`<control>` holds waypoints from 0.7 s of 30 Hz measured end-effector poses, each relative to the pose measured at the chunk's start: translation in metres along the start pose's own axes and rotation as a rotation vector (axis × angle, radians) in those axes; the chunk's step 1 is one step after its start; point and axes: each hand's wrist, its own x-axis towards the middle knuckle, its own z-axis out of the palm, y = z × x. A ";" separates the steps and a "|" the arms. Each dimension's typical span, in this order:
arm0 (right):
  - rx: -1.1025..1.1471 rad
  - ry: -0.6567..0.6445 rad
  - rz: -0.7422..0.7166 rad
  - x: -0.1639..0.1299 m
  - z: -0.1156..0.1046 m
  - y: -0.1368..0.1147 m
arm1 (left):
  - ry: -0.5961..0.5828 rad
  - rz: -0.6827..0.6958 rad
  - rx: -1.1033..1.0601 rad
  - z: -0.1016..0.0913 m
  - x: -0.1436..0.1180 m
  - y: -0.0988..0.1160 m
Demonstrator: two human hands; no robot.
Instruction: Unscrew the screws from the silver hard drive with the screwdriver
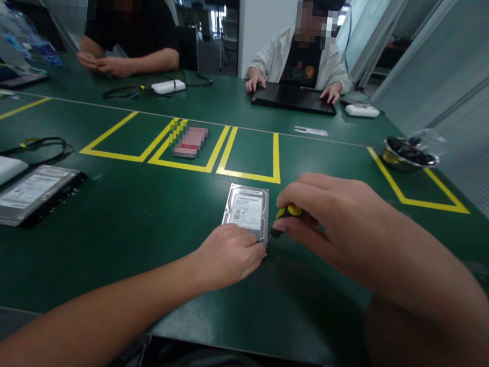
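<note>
A left hand (229, 257) steadied a silver metal hard drive (246, 211) on the green table (135, 242) while the right hand (323, 214) gripped a black-and-yellow screwdriver (285, 215) at its corner.

Bare metal on the hard drive (246, 209), a dull silver casing with a matt white paper label stuck on top. The screwdriver (287, 213) shows a plastic handle, black and yellow, slightly shiny. Underneath, the surface (135, 242) is a smooth green mat with a soft sheen, marked with glossy yellow tape. Near the right edge, a polished metal bowl (409, 156) gleams.
</note>
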 end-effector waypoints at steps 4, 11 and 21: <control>0.004 -0.003 -0.003 0.000 0.000 0.000 | -0.017 -0.001 -0.005 0.001 -0.001 0.000; 0.009 0.002 -0.004 0.000 0.001 0.000 | -0.032 -0.011 -0.018 0.001 -0.001 0.000; 0.002 0.028 -0.026 -0.001 0.004 0.000 | -0.056 -0.043 -0.040 0.004 -0.001 0.000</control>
